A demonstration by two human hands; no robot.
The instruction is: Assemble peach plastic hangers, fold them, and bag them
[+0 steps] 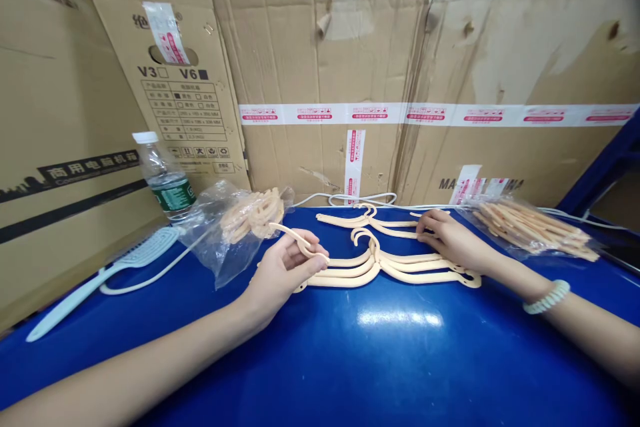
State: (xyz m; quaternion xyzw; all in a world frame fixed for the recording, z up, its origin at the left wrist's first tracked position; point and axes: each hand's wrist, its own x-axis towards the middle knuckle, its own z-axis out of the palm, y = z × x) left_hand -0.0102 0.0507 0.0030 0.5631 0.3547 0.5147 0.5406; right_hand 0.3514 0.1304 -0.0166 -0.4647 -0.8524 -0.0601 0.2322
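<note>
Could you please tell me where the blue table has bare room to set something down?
The widest bare patch of table lies in front of the hangers, between the left forearm and right forearm; another lies between the hairbrush and left forearm. The back is crowded, from the bottle to the right-hand bag.

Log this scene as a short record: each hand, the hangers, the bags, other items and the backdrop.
Left hand: pinching a curved beige piece
Right hand: fingertips at the rear hangers' right side, grip unclear; coiled hair tie on wrist
Front hangers: beige, layered, hooks toward the boxes
Rear hangers: beige, behind the front ones
Left bag: clear plastic, curved beige pieces
Right bag: clear plastic, beige bars
Far left: water bottle, pale-blue hairbrush
Surface: blue tabletop
Backdrop: cardboard boxes
</note>
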